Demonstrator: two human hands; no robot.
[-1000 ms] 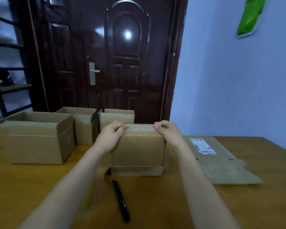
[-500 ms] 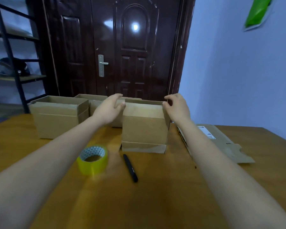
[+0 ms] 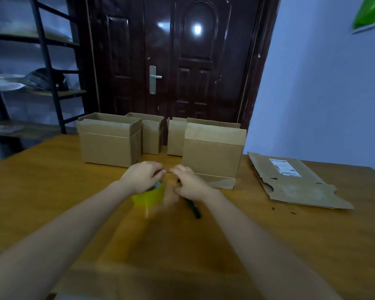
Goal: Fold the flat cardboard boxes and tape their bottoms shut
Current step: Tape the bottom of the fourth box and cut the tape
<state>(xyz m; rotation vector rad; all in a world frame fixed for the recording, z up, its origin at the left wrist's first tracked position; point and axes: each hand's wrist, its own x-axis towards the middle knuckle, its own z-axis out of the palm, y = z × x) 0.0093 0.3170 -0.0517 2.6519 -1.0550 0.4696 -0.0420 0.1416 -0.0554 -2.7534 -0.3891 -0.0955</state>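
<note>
A yellow tape roll [image 3: 148, 197] stands on the wooden table [image 3: 52, 191], and my left hand [image 3: 143, 176] grips it from above. My right hand [image 3: 188, 184] hovers just right of the roll, blurred, with loosely curled fingers that nearly touch my left fingertips; I see nothing held in it. Behind my right hand a folded cardboard box [image 3: 212, 156] stands upright on the table, free of both hands. A flat unfolded cardboard box [image 3: 290, 185] with a white label lies to the right.
A black pen [image 3: 194, 208] lies partly under my right wrist. Three more folded boxes [image 3: 108, 146] stand in a row at the table's far edge. Behind them is a dark door [image 3: 182, 61], and a metal shelf [image 3: 48, 61] stands at the left.
Both hands have let go of the upright box's top and come down toward me. My left hand has taken hold of the tape roll, and my right hand has stopped beside it.
</note>
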